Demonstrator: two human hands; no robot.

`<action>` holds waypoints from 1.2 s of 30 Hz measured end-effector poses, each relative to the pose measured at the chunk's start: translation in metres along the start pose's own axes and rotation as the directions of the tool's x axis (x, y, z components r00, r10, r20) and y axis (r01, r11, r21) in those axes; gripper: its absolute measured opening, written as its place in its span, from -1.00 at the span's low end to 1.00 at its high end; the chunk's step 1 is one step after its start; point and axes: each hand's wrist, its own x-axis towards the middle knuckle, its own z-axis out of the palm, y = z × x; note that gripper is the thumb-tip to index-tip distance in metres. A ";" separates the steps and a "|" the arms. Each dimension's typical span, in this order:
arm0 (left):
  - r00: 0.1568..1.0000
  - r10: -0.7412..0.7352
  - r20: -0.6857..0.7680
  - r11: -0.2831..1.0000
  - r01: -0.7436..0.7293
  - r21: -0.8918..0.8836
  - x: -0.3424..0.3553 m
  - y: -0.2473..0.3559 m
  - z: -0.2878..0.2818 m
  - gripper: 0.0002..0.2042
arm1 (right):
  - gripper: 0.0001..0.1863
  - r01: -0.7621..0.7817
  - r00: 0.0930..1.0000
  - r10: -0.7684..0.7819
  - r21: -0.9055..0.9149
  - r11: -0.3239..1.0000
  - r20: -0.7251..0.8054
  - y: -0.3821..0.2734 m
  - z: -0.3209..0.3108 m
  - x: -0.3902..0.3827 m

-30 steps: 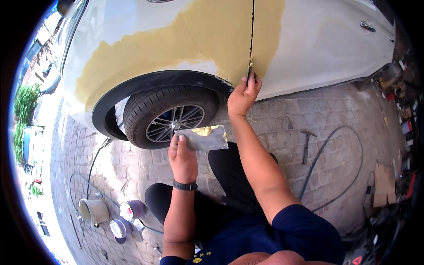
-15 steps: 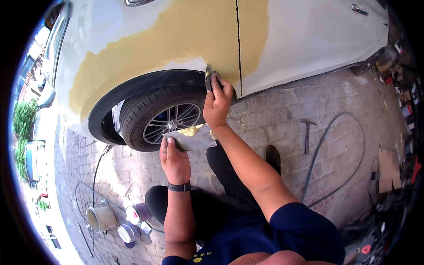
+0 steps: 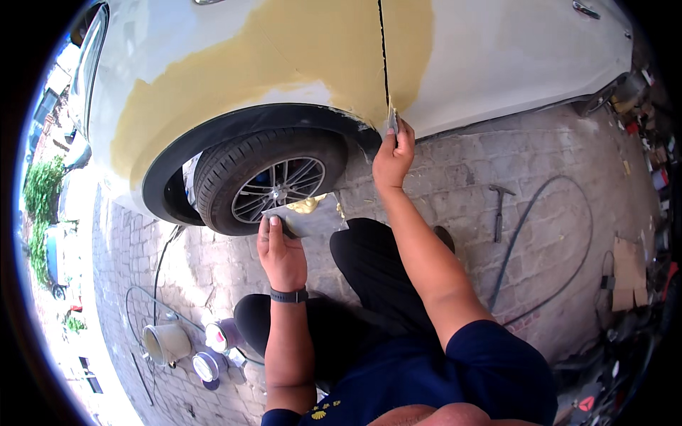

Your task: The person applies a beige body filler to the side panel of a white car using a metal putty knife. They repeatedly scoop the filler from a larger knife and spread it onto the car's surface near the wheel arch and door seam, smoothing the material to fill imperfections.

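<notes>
The right hand (image 3: pixel 393 160) has moved from the wheel-arch trim (image 3: pixel 284 116) to the lower panel gap (image 3: pixel 383 53), so filler work now seems centred there. Its fingers pinch 1 putty spreader (image 3: pixel 393 122) at the seam; the left hand (image 3: pixel 284 259) pinches 1 metal plate (image 3: pixel 312 221) carrying yellow filler (image 3: pixel 307 204), overlapping the alloy wheel (image 3: pixel 279 193) in view.

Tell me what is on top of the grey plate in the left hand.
On the grey plate, a lump of yellow paste lies at the far edge, with smears toward the right end. Whatever the left hand covers at the left end cannot be seen.
</notes>
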 end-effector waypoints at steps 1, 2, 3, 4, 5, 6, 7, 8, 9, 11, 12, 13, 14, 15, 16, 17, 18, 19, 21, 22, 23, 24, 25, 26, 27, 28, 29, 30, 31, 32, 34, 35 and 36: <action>1.000 -0.004 -0.003 1.000 0.004 0.006 0.000 0.000 0.001 -0.81 | -0.61 0.016 1.000 -0.016 0.012 1.000 0.008 -0.003 0.005 -0.002; 1.000 -0.008 -0.010 1.000 0.008 0.007 0.000 0.000 0.000 -0.81 | -0.61 0.030 1.000 -0.030 0.016 0.999 0.001 -0.006 0.009 -0.004; 1.000 -0.008 0.001 1.000 0.008 0.008 0.000 0.000 -0.001 -0.81 | -0.61 0.044 0.999 -0.043 0.020 0.999 -0.006 -0.010 0.015 -0.007; 1.000 -0.008 0.012 1.000 0.008 0.010 0.000 0.000 -0.002 -0.81 | -0.61 0.057 0.998 -0.057 0.024 0.998 -0.013 -0.012 0.018 -0.010; 1.000 -0.007 0.022 1.000 0.007 0.011 0.000 -0.001 -0.002 -0.81 | -0.57 0.067 0.998 -0.067 0.011 0.998 0.000 -0.011 0.020 -0.013; 1.000 -0.011 0.017 1.000 0.011 0.016 0.001 -0.001 -0.001 -0.82 | -0.55 0.075 0.997 -0.076 0.014 0.997 0.023 -0.011 0.022 -0.018; 1.000 -0.015 0.014 1.000 0.015 0.021 0.001 -0.001 0.001 -0.82 | -0.53 0.084 0.995 -0.085 0.017 0.996 0.046 -0.011 0.023 -0.023; 1.000 -0.021 0.015 0.999 0.021 0.028 0.001 -0.001 0.003 -0.82 | -0.50 0.092 0.994 -0.093 0.019 0.996 0.063 -0.010 0.025 -0.027; 1.000 -0.020 0.013 1.000 0.020 0.024 0.001 -0.002 0.003 -0.82 | -0.45 0.118 0.990 -0.120 0.028 0.993 0.080 -0.010 0.026 -0.030; 1.000 -0.016 0.011 1.000 0.016 0.019 0.001 -0.003 0.003 -0.82 | -0.45 0.186 0.970 -0.187 0.023 0.982 0.154 -0.009 0.022 -0.032; 1.000 -0.014 0.021 1.000 0.014 0.012 0.002 -0.005 0.001 -0.82 | -0.45 0.220 0.957 -0.220 0.023 0.975 0.191 -0.009 0.018 -0.032; 0.999 -0.012 0.033 1.000 0.012 0.005 0.003 -0.007 -0.004 -0.82 | -0.48 0.274 0.936 -0.260 -0.025 0.962 0.236 -0.009 0.010 -0.029; 0.999 -0.008 0.042 1.000 0.008 -0.003 0.003 -0.007 -0.006 -0.82 | -0.48 0.295 0.914 -0.279 -0.010 0.955 0.294 -0.008 0.002 -0.022; 1.000 -0.008 0.029 1.000 0.008 -0.001 0.004 -0.007 -0.005 -0.82 | -0.48 0.320 0.886 -0.301 0.006 0.948 0.352 -0.004 -0.008 -0.012; 1.000 -0.007 0.016 1.000 0.007 0.002 0.005 -0.008 -0.003 -0.82 | -0.49 0.342 0.854 -0.322 0.024 0.939 0.408 -0.001 -0.017 -0.005; 1.000 -0.009 0.005 1.000 0.009 0.002 0.006 -0.009 -0.001 -0.82 | -0.59 0.341 0.837 -0.314 0.022 0.940 0.448 -0.001 -0.026 0.000; 1.000 -0.009 0.005 1.000 0.009 0.000 0.006 -0.009 0.000 -0.82 | -0.62 0.246 0.901 -0.235 0.015 0.969 0.365 0.001 -0.028 0.000; 1.000 -0.010 0.003 1.000 0.010 -0.001 0.007 -0.008 0.000 -0.82 | -0.64 0.149 0.948 -0.148 0.018 0.989 0.280 0.004 -0.029 -0.001; 1.000 -0.016 0.006 1.000 0.016 0.001 0.006 -0.008 0.003 -0.83 | -0.68 -0.058 0.992 0.051 0.066 0.996 0.112 0.016 -0.029 -0.004; 1.000 -0.020 0.012 1.000 0.020 0.002 0.007 -0.008 0.006 -0.84 | -0.67 -0.079 0.993 0.071 0.075 0.994 0.099 0.022 -0.027 -0.004; 1.000 -0.025 0.018 1.000 0.025 0.008 0.006 -0.007 0.007 -0.84 | -0.67 -0.104 0.992 0.097 0.086 0.991 0.086 0.023 -0.023 -0.006; 1.000 -0.017 0.022 1.000 0.017 0.008 0.006 -0.008 0.004 -0.84 | -0.66 -0.130 0.990 0.123 0.097 0.987 0.072 0.024 -0.020 -0.009; 1.000 -0.010 0.026 1.000 0.009 0.007 0.006 -0.009 0.001 -0.84 | -0.66 -0.071 0.996 0.067 0.055 0.996 0.058 0.025 -0.015 -0.012; 1.000 -0.001 0.029 1.000 0.001 0.005 0.005 -0.010 0.000 -0.83 | -0.66 -0.058 0.998 0.056 0.057 0.997 0.041 0.021 -0.011 -0.014; 1.000 0.002 0.023 1.000 -0.003 0.003 0.004 -0.010 -0.001 -0.83 | -0.65 -0.046 0.999 0.045 0.059 0.997 0.024 0.016 -0.005 -0.015; 1.000 0.006 0.016 1.000 -0.006 0.001 0.002 -0.010 0.000 -0.82 | -0.65 -0.034 0.999 0.034 0.060 0.998 0.007 0.013 0.000 -0.016; 1.000 0.011 0.013 1.000 -0.011 -0.003 0.003 -0.010 0.001 -0.82 | -0.62 -0.015 1.000 0.014 0.075 0.997 0.015 0.014 0.006 -0.016; 1.000 0.004 0.003 1.000 -0.004 0.006 0.003 -0.009 0.004 -0.82 | -0.63 -0.007 1.000 0.006 0.051 0.999 0.019 0.014 0.009 -0.019; 1.000 -0.003 -0.006 1.000 0.003 0.016 0.003 -0.009 0.008 -0.82 | -0.63 0.002 1.000 -0.003 0.028 1.000 0.021 0.013 0.013 -0.023; 1.000 -0.009 -0.018 1.000 0.010 0.026 0.004 -0.010 0.010 -0.81 | -0.63 0.010 1.000 -0.010 0.005 1.000 0.026 0.012 0.014 -0.026; 1.000 -0.028 -0.006 0.999 0.029 0.038 0.008 -0.013 0.013 -0.81 | -0.56 0.085 0.989 -0.090 0.050 0.995 0.117 0.013 0.011 -0.027; 0.999 -0.041 0.000 0.998 0.041 0.046 0.008 -0.015 0.014 -0.81 | -0.56 0.114 0.978 -0.123 0.062 0.992 0.168 0.013 0.007 -0.027; 0.999 -0.036 -0.004 0.998 0.036 0.050 0.009 -0.017 0.013 -0.81 | -0.56 0.143 0.964 -0.156 0.075 0.987 0.217 0.012 0.002 -0.025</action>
